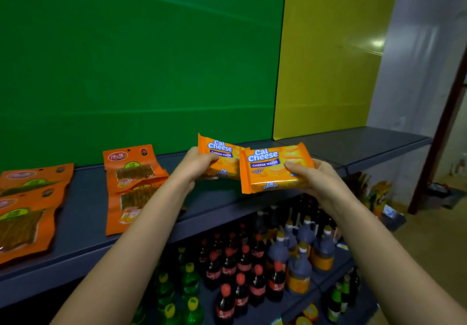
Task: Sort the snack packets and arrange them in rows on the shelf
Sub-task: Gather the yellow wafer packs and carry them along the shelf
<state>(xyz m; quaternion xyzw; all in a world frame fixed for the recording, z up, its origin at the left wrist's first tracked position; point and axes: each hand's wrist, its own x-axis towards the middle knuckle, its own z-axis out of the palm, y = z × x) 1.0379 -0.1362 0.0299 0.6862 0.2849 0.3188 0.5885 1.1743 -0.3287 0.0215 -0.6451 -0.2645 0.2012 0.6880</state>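
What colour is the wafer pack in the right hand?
Orange, with a blue label band, in the head view: wafer pack, right hand.

Bare shelf (353, 147) right of the orange pouches (134, 183).

Upper shelf (83, 226): dark blue-grey, flat. Orange snack pouches lie flat on it in two overlapping columns: far-left column (27, 213), centre-left column (134, 185). Lower shelf (322, 286): cola bottles (240, 286), green soda bottles (189, 279), dark sauce bottles (298, 271), all upright.
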